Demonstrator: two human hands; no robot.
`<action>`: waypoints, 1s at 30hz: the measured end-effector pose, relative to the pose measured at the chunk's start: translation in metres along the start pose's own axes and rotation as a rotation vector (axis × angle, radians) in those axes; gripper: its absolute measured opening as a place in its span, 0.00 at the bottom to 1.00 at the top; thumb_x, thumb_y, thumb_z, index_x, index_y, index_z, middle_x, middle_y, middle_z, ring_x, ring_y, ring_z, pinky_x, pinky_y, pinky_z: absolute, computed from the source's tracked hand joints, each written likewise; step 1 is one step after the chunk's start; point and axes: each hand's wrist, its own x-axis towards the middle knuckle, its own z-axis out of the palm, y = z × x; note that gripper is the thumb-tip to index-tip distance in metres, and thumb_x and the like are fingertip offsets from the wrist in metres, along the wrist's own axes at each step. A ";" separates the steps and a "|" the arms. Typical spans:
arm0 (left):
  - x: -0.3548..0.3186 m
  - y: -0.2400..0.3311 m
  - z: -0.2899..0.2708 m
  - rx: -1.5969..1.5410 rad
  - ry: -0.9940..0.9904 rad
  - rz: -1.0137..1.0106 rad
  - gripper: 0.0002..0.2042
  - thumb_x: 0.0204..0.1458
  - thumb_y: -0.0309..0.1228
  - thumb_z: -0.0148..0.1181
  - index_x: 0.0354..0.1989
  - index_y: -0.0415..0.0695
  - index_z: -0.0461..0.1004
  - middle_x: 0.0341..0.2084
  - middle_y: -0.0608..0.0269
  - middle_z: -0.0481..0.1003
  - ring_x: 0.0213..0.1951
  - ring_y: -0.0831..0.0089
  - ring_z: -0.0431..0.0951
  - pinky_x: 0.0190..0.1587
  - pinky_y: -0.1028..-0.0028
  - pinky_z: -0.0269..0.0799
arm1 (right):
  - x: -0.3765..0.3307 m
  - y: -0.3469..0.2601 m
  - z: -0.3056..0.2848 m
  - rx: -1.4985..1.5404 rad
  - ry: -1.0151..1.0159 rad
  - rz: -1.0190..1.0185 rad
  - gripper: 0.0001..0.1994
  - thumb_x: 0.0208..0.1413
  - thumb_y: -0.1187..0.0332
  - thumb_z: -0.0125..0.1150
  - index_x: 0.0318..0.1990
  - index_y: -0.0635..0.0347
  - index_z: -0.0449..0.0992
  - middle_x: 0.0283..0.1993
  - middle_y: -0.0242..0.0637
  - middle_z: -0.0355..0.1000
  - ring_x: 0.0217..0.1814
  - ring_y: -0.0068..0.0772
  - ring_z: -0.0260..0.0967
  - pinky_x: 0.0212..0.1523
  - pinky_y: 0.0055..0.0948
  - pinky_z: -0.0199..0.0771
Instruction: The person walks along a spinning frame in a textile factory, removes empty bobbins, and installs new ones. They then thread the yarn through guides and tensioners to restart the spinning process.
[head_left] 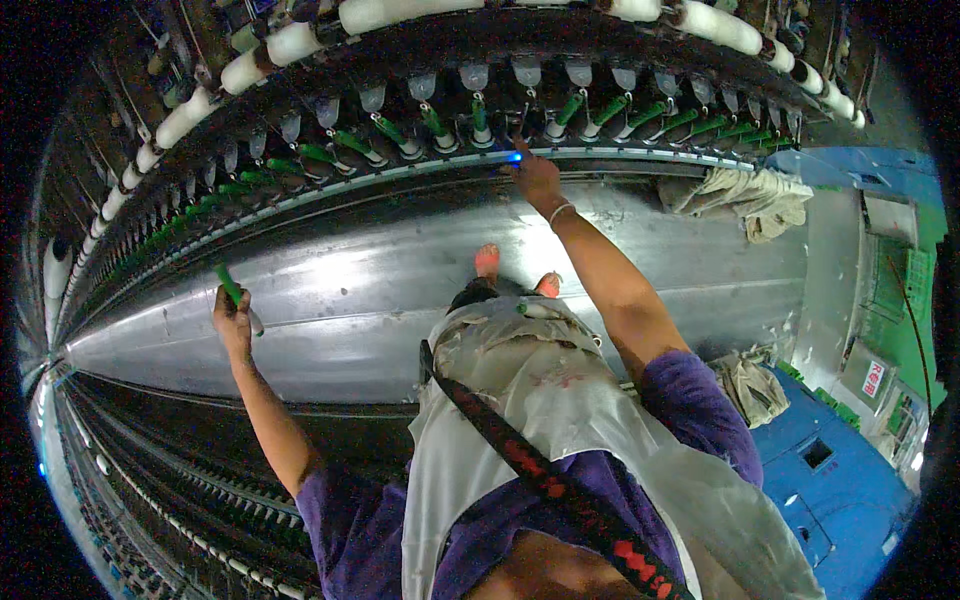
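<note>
Over shiny metal flooring [375,345], the left hand [232,318] grips a slender bobbin [229,284].

Textile spinning mill: green bobbins [480,118] line both sides of the right hand [538,178]; white rolls [725,27] run beyond it.

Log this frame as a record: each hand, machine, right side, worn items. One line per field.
Left hand: gripping a green bobbin, apart from the machine
Right hand: raised at the bobbin row, beside a blue light; contact unclear
Machine: white rollers above the row
Right side: crumpled pale cloth; blue cabinet
Worn: pale apron, dark strap with red pattern
</note>
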 end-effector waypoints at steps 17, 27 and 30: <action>0.054 -0.099 0.167 -0.544 0.054 -0.313 0.13 0.57 0.37 0.53 0.47 0.46 0.68 0.36 0.60 0.75 0.39 0.69 0.77 0.34 0.69 0.78 | 0.005 0.040 -0.026 -0.020 0.222 0.103 0.11 0.49 0.66 0.58 0.41 0.40 0.79 0.20 0.43 0.70 0.21 0.44 0.69 0.21 0.40 0.66; -0.028 0.187 0.382 -0.544 -0.229 0.435 0.09 0.51 0.25 0.58 0.41 0.36 0.72 0.36 0.57 0.75 0.43 0.71 0.74 0.44 0.76 0.70 | -0.094 0.122 -0.230 0.520 -0.112 0.210 0.04 0.46 0.72 0.65 0.29 0.62 0.81 0.26 0.31 0.75 0.26 0.20 0.67 0.27 0.23 0.67; -0.006 0.234 0.419 -0.289 -0.152 0.634 0.12 0.50 0.24 0.59 0.43 0.36 0.70 0.36 0.50 0.75 0.39 0.62 0.76 0.44 0.70 0.71 | -0.090 0.067 -0.244 0.757 -0.260 0.127 0.04 0.46 0.72 0.67 0.29 0.62 0.81 0.30 0.34 0.76 0.31 0.22 0.71 0.30 0.22 0.71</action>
